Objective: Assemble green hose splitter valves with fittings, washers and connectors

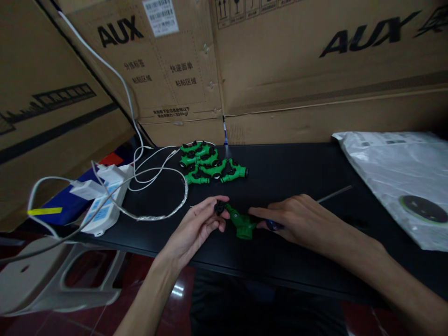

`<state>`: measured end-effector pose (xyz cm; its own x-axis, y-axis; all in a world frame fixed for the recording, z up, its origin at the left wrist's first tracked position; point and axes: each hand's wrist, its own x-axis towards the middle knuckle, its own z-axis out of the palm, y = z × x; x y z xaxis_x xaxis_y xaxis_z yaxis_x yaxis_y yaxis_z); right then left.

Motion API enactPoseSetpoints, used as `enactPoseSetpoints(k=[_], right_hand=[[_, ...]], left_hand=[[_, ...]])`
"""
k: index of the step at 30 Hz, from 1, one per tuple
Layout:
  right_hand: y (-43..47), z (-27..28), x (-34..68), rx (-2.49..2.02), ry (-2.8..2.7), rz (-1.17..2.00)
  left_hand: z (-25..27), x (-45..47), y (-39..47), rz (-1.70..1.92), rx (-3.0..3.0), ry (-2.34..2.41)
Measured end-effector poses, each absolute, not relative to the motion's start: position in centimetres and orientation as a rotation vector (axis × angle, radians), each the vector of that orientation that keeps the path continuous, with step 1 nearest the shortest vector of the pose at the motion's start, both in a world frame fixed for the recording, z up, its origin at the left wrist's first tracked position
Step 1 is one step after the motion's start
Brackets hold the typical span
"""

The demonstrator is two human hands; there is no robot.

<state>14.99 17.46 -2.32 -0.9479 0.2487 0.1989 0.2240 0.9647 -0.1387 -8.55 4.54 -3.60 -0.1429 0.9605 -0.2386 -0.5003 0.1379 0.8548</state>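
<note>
My left hand (198,226) pinches a small black fitting (220,207) between thumb and fingers. It sits at the upper left end of a green Y-shaped hose splitter (242,225), held just over the table's front part; whether the two are joined is unclear. My right hand (297,221) is closed around a screwdriver (334,193), its shaft pointing away to the upper right and its dark blue handle partly hidden in the palm. The right index finger and thumb also touch the splitter's right side. Beyond the hands lies a pile of similar green splitters (213,167) with black parts.
At left stands a white power strip (105,200) with plugged-in chargers and looping white cables (163,217). A clear-wrapped package (395,172) lies at right. Cardboard boxes (280,65) wall off the table's back. A plastic stool (31,275) is below left.
</note>
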Motion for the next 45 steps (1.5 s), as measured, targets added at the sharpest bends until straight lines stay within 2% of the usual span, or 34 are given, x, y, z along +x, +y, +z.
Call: enactPoseSetpoints(k=[10, 27, 45], right_hand=[[17.3, -2.0, 14.9, -0.415, -2.994, 0.187], [17.3, -2.7, 14.9, -0.385, -2.961, 0.214], [17.3, -3.2, 15.2, -0.382, -2.952, 0.217]], left_hand=[[-2.8, -8.5, 3.9, 1.328, 0.69, 1.129], [-3.8, -7.6, 4.3, 1.157, 1.521, 1.648], [-4.1, -6.0, 3.9, 1.126, 1.797, 2.033]])
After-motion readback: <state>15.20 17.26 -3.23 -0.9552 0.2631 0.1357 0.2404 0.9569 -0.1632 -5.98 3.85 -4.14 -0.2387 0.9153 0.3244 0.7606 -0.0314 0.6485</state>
